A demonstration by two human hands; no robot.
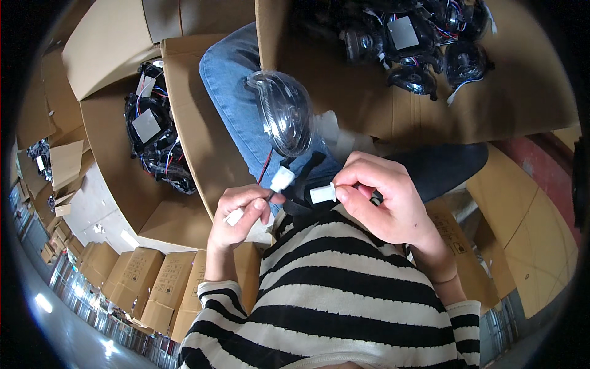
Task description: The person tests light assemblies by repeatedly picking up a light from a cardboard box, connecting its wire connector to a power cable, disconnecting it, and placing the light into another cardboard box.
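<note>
My left hand (243,212) pinches the dark wire just behind a white plug connector (283,178). Another white piece (234,216) shows between its fingers, too covered to name. Across a small gap, my right hand (384,200) grips a second white connector (322,194) between thumb and forefinger. The two connectors are apart. Just beyond my hands, a clear-lensed vehicle lamp (287,114) rests by my jeans-clad leg (230,80). A red and black wire pair (265,166) runs from the lamp down toward my left hand.
An open cardboard box (184,117) at left holds several black lamps with wires (150,126). Another big box (369,114) ahead on the right contains more lamps (415,52). Closed cartons (163,283) line the lower left. Cardboard flaps (522,227) stand at right.
</note>
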